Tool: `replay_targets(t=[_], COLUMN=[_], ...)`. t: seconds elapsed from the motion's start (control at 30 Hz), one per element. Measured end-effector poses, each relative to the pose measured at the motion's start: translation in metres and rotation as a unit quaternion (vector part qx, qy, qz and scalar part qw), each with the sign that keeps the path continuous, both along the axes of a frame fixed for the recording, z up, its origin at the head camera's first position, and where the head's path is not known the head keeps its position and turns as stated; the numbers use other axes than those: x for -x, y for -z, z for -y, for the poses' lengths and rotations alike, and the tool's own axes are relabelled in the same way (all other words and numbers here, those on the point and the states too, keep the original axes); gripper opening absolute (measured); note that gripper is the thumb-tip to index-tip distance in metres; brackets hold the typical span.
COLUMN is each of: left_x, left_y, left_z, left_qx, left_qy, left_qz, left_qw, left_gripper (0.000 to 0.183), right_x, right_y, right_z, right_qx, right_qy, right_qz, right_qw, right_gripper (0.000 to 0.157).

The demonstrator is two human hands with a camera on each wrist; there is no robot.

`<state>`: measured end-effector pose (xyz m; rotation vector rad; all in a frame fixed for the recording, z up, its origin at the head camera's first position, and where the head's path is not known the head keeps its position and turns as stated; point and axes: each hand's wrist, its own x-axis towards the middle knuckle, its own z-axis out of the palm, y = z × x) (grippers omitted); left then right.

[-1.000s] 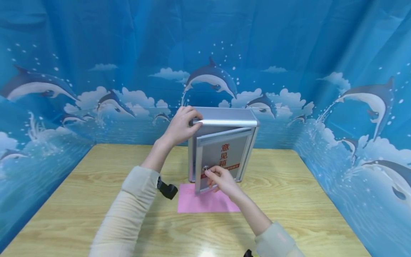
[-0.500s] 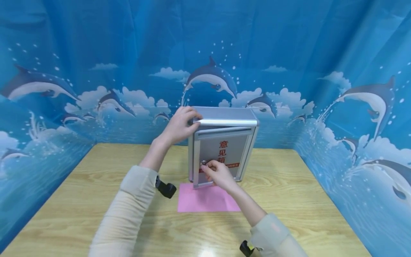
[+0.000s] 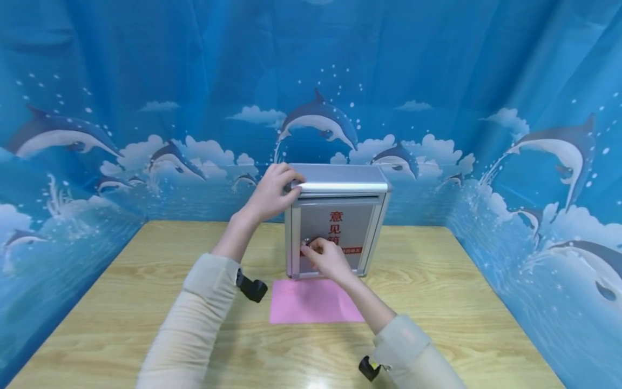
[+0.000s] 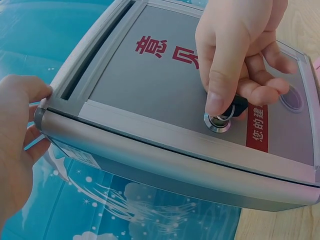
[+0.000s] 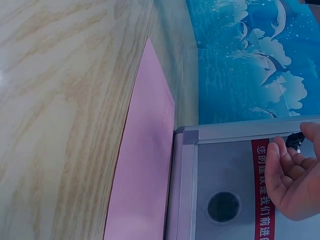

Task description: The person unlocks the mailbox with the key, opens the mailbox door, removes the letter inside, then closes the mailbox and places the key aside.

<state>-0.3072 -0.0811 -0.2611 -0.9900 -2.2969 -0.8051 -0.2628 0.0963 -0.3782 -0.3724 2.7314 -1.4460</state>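
A silver-grey metal suggestion box (image 3: pixel 344 174) with red Chinese characters stands upright on the table. Its front door (image 3: pixel 357 224) sits flush, or nearly so, in the frame. My left hand (image 3: pixel 272 193) grips the box's upper left corner, the thumb on the near side and the fingers over the top. At the door's left side, my right hand (image 3: pixel 331 262) pinches a black-headed key (image 4: pixel 239 106) between thumb and fingers. The key is in the round metal lock (image 4: pixel 218 125), seen closely in the left wrist view; its blade is hidden.
A pink sheet (image 3: pixel 311 308) lies flat on the wooden table (image 3: pixel 146 292) in front of the box. Blue dolphin-print curtain (image 3: pixel 194 81) surrounds the back and sides. Small black devices (image 3: pixel 254 287) are worn at both wrists.
The door has swung inward from ajar to flush with the box's frame, my right hand moving with it at the lock. My left hand has stayed on the corner.
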Motion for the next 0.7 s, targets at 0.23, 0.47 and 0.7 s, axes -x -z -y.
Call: replay_targets(t=[0.23, 0.47, 0.7], left_x=[0.0009, 0.0004, -0.0002], left_y=[0.0003, 0.0011, 0.0027], left_z=[0.0013, 0.0004, -0.0015], left_qx=[0.011, 0.018, 0.026], left_qy=[0.006, 0.005, -0.008], left_qz=[-0.012, -0.028, -0.054], left_qw=[0.9999, 0.9994, 0.9982], left_gripper=[0.018, 0.021, 0.020], right_x=[0.0034, 0.0038, 0.0017], right_y=[-0.0012, -0.0017, -0.0037], right_z=[0.0028, 0.0053, 0.0081], right_qx=[-0.007, -0.013, -0.131], right_qy=[0.011, 0.020, 0.032], right_qz=[-0.006, -0.017, -0.112], right_qw=[1.000, 1.000, 0.984], right_gripper=[0.032, 0.033, 0.032])
